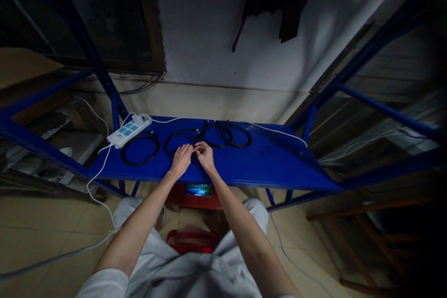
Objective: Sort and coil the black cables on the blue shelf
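Note:
My left hand (181,159) and my right hand (205,156) meet over a blue shelf (265,163). Both have their fingers curled and pinched on the near edge of the middle black cable coil (179,138). A second black coil (139,149) lies flat to the left of my hands. A third, looser coil (226,134) lies to the right, further back. A white power strip (129,131) with blue switches rests at the shelf's back left corner, its white cord trailing off the edge.
Blue metal rack posts (108,84) and rails frame both sides. A lit phone (198,190) sits on a red stool (192,240) below the shelf front. White cable (98,195) hangs down to the tiled floor. A wooden frame (366,209) stands at the right.

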### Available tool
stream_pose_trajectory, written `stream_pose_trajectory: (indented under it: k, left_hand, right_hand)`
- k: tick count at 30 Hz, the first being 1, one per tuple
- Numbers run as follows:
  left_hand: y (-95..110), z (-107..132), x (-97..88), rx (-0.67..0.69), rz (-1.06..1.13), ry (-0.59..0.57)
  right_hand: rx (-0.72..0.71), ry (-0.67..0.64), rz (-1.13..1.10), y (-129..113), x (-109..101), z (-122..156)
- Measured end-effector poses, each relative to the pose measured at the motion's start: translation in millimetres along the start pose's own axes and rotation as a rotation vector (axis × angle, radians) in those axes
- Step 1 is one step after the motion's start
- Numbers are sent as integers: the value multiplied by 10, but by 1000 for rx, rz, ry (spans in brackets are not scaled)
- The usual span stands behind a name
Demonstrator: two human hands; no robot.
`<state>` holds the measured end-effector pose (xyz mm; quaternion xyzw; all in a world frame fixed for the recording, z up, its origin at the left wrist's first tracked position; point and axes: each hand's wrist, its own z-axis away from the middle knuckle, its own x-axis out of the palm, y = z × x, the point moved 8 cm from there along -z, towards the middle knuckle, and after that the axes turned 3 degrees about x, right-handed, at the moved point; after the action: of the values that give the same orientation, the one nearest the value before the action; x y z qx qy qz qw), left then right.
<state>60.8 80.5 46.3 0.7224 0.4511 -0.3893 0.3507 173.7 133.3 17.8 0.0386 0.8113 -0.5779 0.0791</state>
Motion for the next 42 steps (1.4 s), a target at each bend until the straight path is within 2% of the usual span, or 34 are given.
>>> stream_pose_trajectory:
  k: [6, 14, 22, 36, 42]
  left_hand:
    - [56, 13, 26, 64, 45, -28]
    - [17, 13, 13, 34, 90, -20]
    - [-31, 21, -101, -39, 122, 52]
    - [-52, 30, -155, -60, 150, 61]
    - [-117, 28, -113, -88, 201, 83]
  right_hand:
    - [-36, -48, 96, 31, 25, -24]
    - [-89, -84, 251, 22, 64, -19]
    - [-108, -125, 196, -52, 71, 2]
    - [-116, -178, 127, -71, 111, 4]
    - [-147, -213, 107, -62, 155, 10]
